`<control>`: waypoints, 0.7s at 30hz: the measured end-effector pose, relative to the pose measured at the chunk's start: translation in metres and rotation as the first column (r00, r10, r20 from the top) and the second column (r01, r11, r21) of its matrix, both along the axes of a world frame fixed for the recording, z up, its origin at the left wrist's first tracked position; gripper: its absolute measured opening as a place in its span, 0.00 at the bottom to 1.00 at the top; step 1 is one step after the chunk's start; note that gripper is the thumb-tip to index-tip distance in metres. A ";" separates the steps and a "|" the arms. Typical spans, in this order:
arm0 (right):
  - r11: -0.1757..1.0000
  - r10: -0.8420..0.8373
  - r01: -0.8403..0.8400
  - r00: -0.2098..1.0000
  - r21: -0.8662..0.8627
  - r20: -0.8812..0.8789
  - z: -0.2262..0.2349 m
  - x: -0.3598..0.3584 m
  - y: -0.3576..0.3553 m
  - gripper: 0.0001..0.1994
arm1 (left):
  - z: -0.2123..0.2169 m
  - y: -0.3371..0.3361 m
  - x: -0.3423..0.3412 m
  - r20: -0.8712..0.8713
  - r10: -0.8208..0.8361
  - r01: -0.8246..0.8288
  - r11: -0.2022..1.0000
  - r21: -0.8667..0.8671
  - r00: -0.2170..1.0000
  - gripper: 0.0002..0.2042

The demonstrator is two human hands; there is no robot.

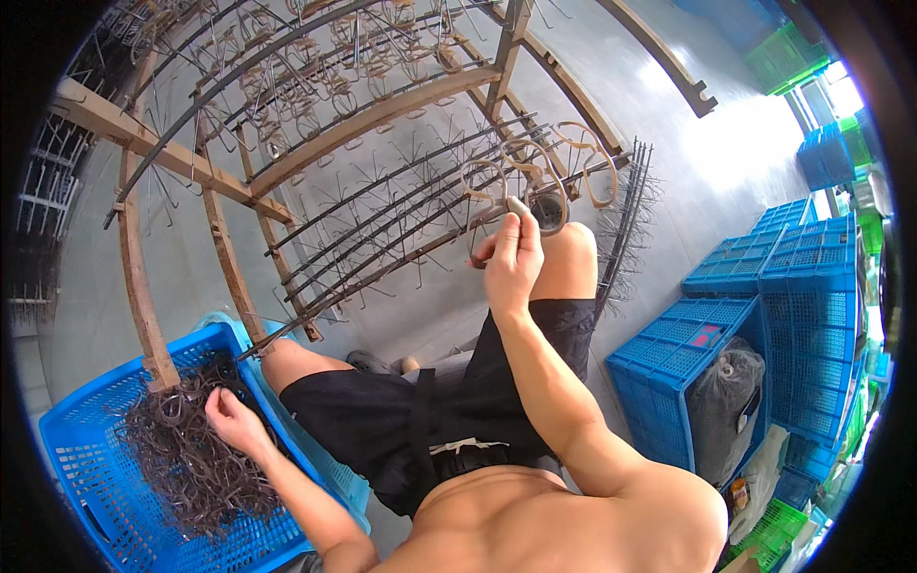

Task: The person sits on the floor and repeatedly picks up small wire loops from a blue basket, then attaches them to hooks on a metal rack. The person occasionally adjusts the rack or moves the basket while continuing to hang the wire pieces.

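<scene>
Overhead, right hand (513, 260) pinches a brown loop-shaped frame (485, 184) on the far wire-pronged rack (382, 239); left hand (234, 420) closes on dark frames (191, 458) in the near-left blue plastic crate (86, 477).

This is looking like a small factory workshop: a big wooden rack (181, 167) strung with wire hooks is standing on a bare concrete floor (726, 162), and stacks of blue plastic crates (812, 277) are crowding the right wall

red label (708, 335) | rectangular, on blue crate (669, 358) rim at right | no screens or signs
</scene>
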State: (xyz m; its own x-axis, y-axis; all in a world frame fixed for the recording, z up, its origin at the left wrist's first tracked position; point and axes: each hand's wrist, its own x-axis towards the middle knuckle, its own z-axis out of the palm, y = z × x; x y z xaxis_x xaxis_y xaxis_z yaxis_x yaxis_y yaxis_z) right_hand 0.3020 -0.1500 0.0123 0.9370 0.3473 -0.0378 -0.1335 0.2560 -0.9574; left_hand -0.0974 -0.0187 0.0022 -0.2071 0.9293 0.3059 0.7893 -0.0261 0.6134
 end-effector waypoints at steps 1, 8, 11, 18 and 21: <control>1.000 -0.002 0.002 0.999 -0.011 -0.041 0.006 -0.002 0.004 0.12 | -0.009 0.001 -0.027 -0.268 0.081 -0.114 0.988 -0.107 0.960 0.18; 0.980 0.110 -0.072 0.972 0.183 -0.209 0.003 0.002 0.009 0.10 | -0.023 -0.003 -0.028 -0.770 -0.110 -0.520 0.676 -0.521 0.628 0.20; 0.978 0.122 -0.089 0.978 0.189 -0.171 0.001 -0.003 0.012 0.10 | -0.030 0.010 -0.047 -0.789 -0.085 -0.548 0.673 -0.496 0.609 0.16; 0.980 0.106 -0.115 0.993 -0.160 -0.060 0.013 -0.002 0.014 0.13 | -0.008 0.012 -0.054 -0.645 0.070 -0.340 0.890 -0.304 0.761 0.09; 0.950 0.156 -0.115 0.980 -0.292 0.122 0.003 -0.006 0.014 0.13 | -0.025 0.005 -0.093 -0.443 0.083 -0.051 0.995 0.083 0.893 0.09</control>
State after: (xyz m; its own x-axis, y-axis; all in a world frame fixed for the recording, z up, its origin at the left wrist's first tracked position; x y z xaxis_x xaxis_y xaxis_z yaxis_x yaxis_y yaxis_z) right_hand 0.2958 -0.1359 0.0154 0.8845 0.4660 -0.0226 -0.0055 -0.0380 -0.9993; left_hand -0.1900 -0.0139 -0.0225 -0.0954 0.8921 0.4416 0.9807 0.0081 0.1954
